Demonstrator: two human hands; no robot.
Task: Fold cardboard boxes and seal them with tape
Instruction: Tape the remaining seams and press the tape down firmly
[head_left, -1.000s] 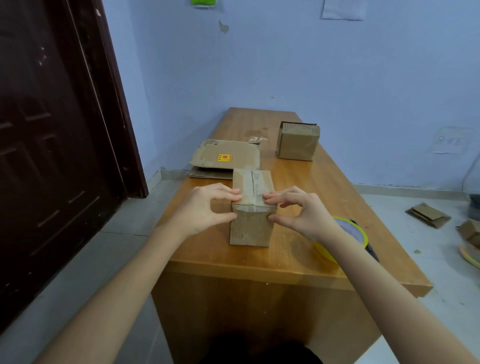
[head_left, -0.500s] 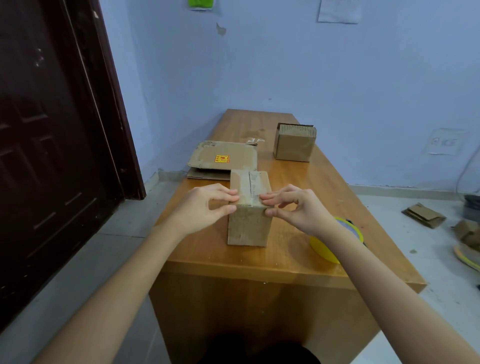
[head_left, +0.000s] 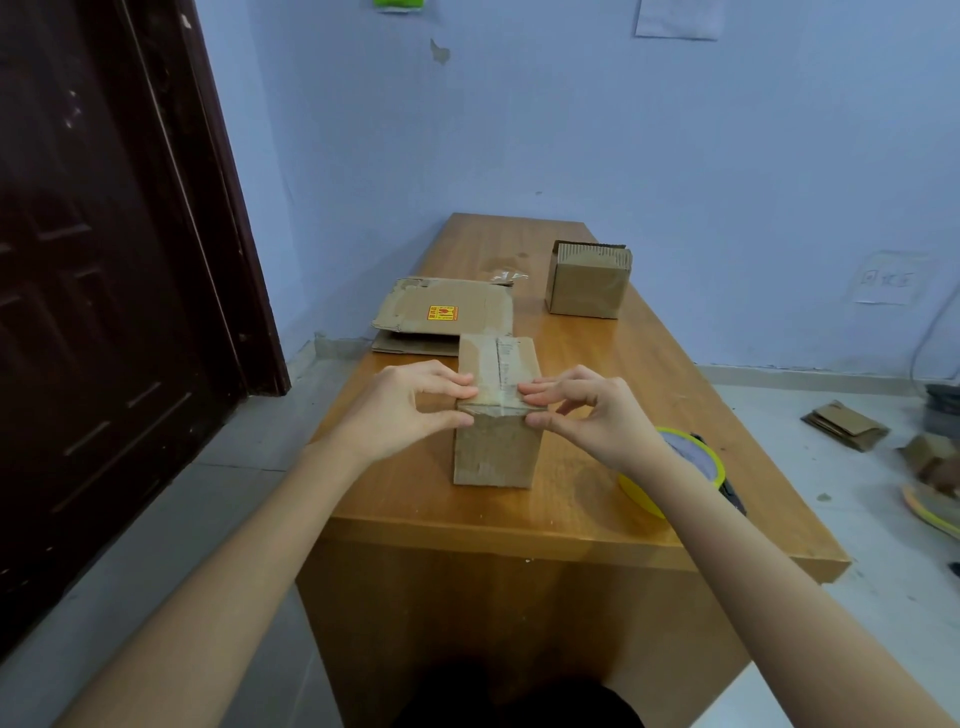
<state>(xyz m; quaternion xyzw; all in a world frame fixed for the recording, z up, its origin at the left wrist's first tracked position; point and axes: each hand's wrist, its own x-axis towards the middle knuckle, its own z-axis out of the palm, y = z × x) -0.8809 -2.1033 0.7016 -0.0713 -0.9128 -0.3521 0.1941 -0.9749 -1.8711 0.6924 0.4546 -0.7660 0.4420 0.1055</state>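
Cardboard box (head_left: 496, 415) stands upright near the front edge of the wooden desk (head_left: 571, 525), clear tape along its top seam. Flattened cardboard (head_left: 441, 314) lies just behind; a second box (head_left: 587, 280) stands farther back. Left hand (head_left: 400, 410) and right hand (head_left: 592, 410) each pinch a near top corner — thumb below, fingers above. Yellow tape roll (head_left: 641, 493) lies partly hidden under the right forearm.

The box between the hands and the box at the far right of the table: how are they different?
The near box is pinched at its top front edge by the left hand and right hand; the far box stands untouched. Clear tape runs along the near box's closed top; the far box shows corrugated edges at its top. Both are small brown cardboard boxes on the wooden table.
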